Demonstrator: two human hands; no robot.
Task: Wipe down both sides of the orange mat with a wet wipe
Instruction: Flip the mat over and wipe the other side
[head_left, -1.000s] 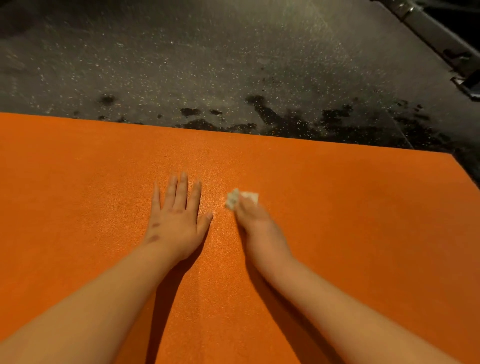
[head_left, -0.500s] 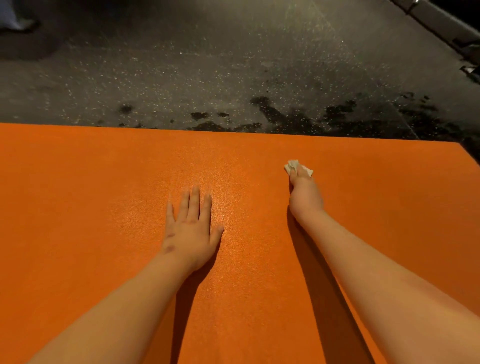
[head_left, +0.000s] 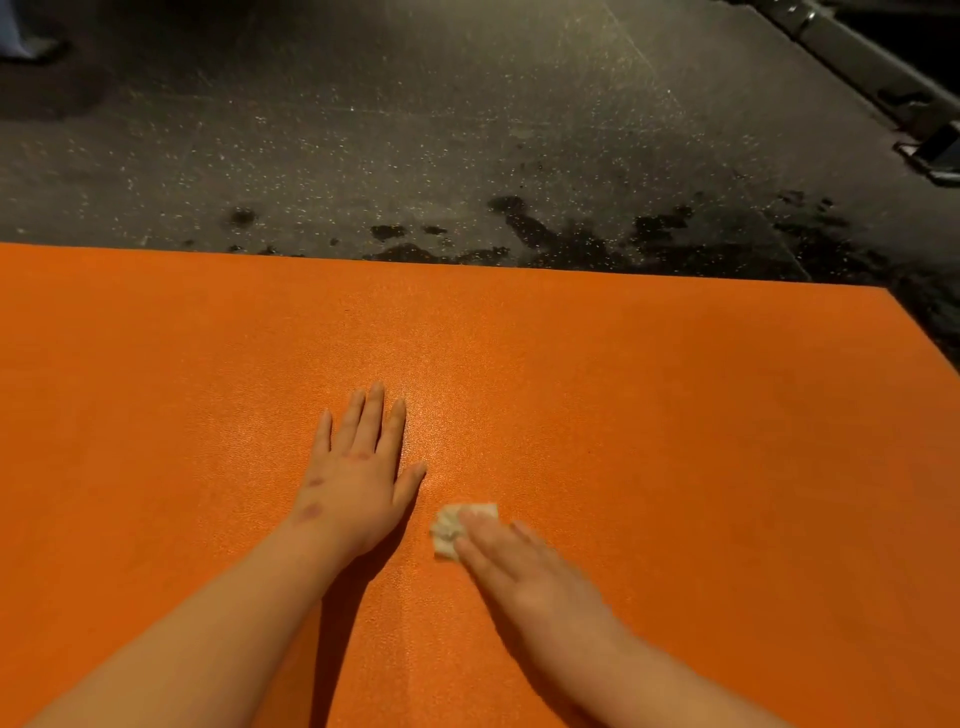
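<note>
Flooring (head_left: 415, 130), dark and wet-blotched, borders textured orange mat (head_left: 675, 415) where left hand (head_left: 353, 483) lies flat, right hand (head_left: 524, 571) flat-pressing crumpled white wipe (head_left: 451, 526).

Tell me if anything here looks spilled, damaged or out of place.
Dark, wet-looking blotches mark the grey floor just beyond the far edge of the orange mat, mostly toward the right, like a spill. The mat lies flat with no visible tears; the wipe sits bunched under the right hand.
</note>
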